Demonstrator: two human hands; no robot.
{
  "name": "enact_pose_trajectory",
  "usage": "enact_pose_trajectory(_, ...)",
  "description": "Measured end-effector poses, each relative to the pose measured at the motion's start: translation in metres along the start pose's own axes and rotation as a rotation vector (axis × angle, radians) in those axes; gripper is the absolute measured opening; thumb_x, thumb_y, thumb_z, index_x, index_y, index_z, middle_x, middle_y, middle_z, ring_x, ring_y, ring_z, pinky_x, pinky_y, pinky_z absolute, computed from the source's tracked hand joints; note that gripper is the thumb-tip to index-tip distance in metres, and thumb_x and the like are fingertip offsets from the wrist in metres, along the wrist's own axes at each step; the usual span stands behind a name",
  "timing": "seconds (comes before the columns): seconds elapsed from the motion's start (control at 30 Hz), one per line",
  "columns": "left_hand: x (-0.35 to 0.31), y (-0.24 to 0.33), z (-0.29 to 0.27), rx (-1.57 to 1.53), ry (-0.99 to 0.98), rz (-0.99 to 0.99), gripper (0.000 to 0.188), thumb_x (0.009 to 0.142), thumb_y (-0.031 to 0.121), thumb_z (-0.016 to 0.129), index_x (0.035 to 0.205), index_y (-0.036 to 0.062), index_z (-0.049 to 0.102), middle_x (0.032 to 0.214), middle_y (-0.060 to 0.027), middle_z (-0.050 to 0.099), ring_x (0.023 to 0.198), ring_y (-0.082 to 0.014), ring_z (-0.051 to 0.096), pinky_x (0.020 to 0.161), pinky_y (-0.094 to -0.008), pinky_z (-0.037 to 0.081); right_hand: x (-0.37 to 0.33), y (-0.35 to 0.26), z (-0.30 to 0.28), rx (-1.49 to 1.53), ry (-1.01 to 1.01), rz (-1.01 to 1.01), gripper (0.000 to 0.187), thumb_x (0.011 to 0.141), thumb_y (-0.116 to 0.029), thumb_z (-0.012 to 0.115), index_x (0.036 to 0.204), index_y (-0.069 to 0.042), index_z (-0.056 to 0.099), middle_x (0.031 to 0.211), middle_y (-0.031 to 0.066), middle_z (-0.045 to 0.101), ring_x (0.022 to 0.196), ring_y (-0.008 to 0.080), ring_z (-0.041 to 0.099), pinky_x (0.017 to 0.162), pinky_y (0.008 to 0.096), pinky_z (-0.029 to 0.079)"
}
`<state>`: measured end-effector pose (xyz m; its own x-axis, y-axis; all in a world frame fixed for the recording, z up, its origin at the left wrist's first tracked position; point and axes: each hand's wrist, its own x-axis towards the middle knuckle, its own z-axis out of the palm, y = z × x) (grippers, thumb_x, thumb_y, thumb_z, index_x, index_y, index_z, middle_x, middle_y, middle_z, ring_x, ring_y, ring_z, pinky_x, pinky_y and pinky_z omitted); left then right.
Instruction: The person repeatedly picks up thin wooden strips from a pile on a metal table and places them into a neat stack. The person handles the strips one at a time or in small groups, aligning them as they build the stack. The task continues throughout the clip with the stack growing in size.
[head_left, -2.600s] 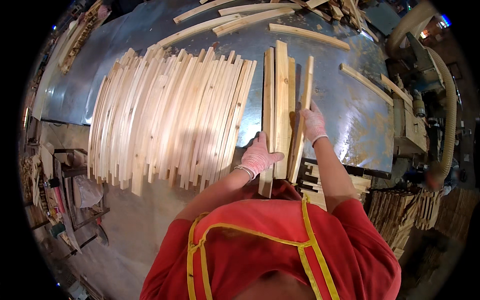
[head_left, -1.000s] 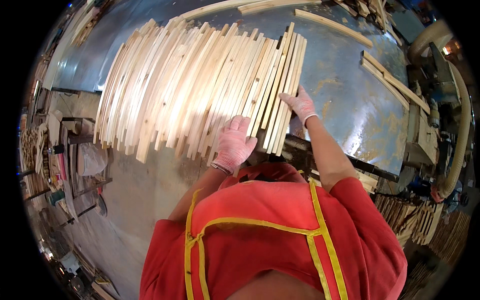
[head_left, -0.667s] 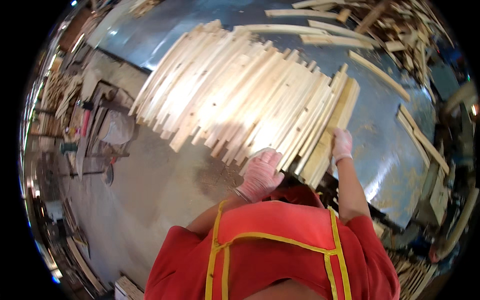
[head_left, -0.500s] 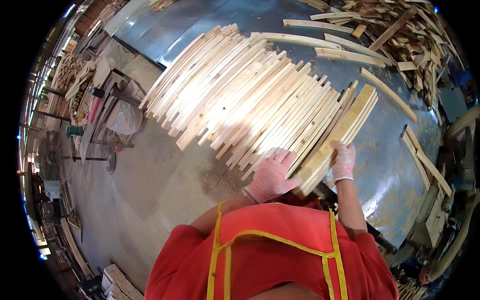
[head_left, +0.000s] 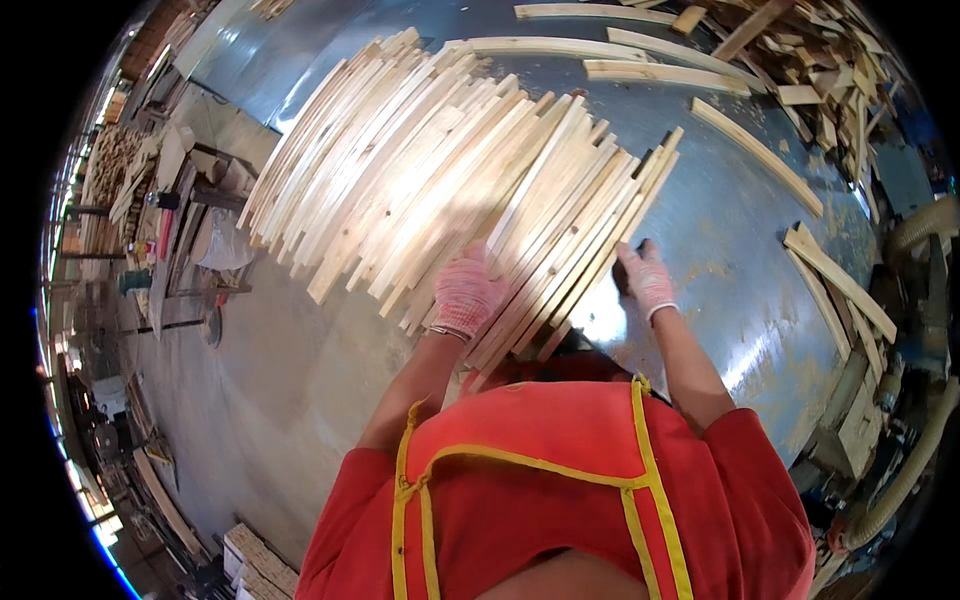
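Observation:
A row of pale wooden strips (head_left: 400, 190) lies side by side across the metal table, ends uneven. My left hand (head_left: 470, 292), in a pink-and-white glove, is closed around the near end of a wooden strip (head_left: 535, 175) that lies raised and slightly askew over the others. My right hand (head_left: 648, 278), gloved alike with dark fingertips, is at the outer right edge of the row, beside the rightmost strip (head_left: 655, 185). Its fingers are apart and hold nothing I can see; whether they touch the strip is unclear.
Several loose strips (head_left: 760, 155) lie on the blue-grey table (head_left: 715, 225) to the right. Crossed pieces (head_left: 845, 285) rest near its right edge, and a heap of offcuts (head_left: 835, 75) fills the far right. A ridged hose (head_left: 915, 490) and machinery stand at right; a cluttered bench (head_left: 190, 230) at left.
The boards that both hands held tilted at the row's right end now lie down in the row. My left hand has moved left onto a strip; my right hand has let go. The view has shifted.

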<state>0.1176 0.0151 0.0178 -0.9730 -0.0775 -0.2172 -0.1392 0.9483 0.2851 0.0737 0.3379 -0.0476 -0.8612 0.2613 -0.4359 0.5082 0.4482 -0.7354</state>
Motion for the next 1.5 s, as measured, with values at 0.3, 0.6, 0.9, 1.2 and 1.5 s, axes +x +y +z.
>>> enact_pose_trajectory(0.3,0.032,-0.075,-0.103,-0.313,-0.137,-0.188,0.045,0.083,0.034,0.074,0.116,0.0041,0.066,0.110,-0.0217,0.074,0.108,-0.0389,0.072,0.097,-0.0473,0.057,-0.017,0.001,0.051,0.555,-0.229,-0.104,0.088,0.096,-0.005,0.073,0.167,0.003,0.021,0.150,0.0212,0.058,0.133,0.0303,0.058,0.113,0.0366,0.047)
enact_pose_trajectory(0.6,0.068,-0.154,-0.075,0.050,-0.130,-0.137,0.080,0.090,0.051,0.073,0.151,0.0051,0.050,0.155,-0.0172,0.055,0.143,-0.0342,0.054,0.120,-0.0460,0.042,-0.014,0.002,0.053,0.462,-0.148,-0.028,0.078,0.096,-0.015,0.074,0.164,-0.003,0.036,0.144,0.0136,0.062,0.127,0.0242,0.060,0.108,0.0357,0.049)
enact_pose_trajectory(0.9,0.068,-0.188,-0.082,-0.164,-0.004,0.012,0.071,0.105,0.058,0.053,0.157,0.0099,0.050,0.161,-0.0207,0.049,0.148,-0.0393,0.047,0.120,-0.0519,0.040,-0.026,-0.006,0.068,0.327,-0.031,0.034,0.069,0.100,-0.025,0.068,0.159,-0.001,0.042,0.141,0.0147,0.065,0.126,0.0262,0.061,0.110,0.0379,0.047)
enact_pose_trajectory(1.2,0.070,-0.247,-0.115,0.476,0.327,0.249,0.053,0.098,0.035,0.064,0.144,0.0101,0.058,0.142,-0.0215,0.062,0.132,-0.0374,0.060,0.107,-0.0559,0.049,-0.017,0.009,0.072,0.362,0.006,-0.074,0.068,0.100,-0.026,0.067,0.158,0.001,0.043,0.136,0.0135,0.067,0.120,0.0254,0.062,0.106,0.0381,0.049)
enact_pose_trajectory(1.5,0.077,-0.158,-0.117,-0.352,-0.357,-0.170,0.069,0.098,0.051,0.067,0.142,-0.0015,0.063,0.138,-0.0260,0.068,0.135,-0.0350,0.064,0.119,-0.0368,0.045,-0.009,0.028,0.070,0.440,-0.042,-0.075,0.075,0.099,-0.026,0.073,0.160,0.003,0.040,0.141,0.0185,0.064,0.126,0.0277,0.060,0.111,0.0348,0.046)
